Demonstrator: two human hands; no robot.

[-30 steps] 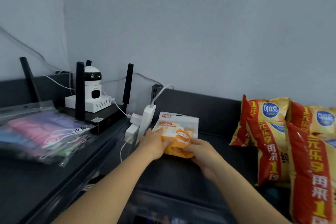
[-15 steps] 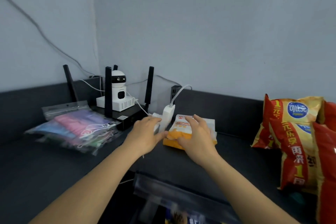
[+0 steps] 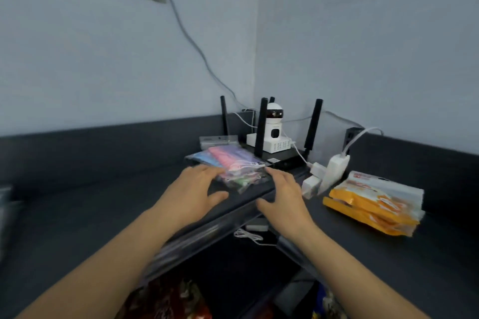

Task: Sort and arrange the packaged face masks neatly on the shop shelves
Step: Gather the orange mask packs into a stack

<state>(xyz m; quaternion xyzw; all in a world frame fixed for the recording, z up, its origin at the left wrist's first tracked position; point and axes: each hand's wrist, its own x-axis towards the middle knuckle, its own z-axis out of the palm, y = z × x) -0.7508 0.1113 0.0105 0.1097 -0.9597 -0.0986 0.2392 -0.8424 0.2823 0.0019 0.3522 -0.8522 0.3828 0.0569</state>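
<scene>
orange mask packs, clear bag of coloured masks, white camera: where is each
orange mask packs (image 3: 368, 202): head view, orange front of the top pack
clear bag of coloured masks (image 3: 226, 159): head view, pink masks showing through its middle
white camera (image 3: 275, 133): head view, its lower body

Dim, cool, bluish light lies evenly on the walls (image 3: 363, 33), and no hard shadows show. The dark shelf (image 3: 77, 202) swallows detail. Motion blur smears its front edge and the far left border, and softens the left hand (image 3: 191, 189) and right hand (image 3: 282, 194). The clear bag (image 3: 233, 166) has a faint sheen. The wide lens bends the wall corner. The goods (image 3: 176, 298) below are murky.
</scene>
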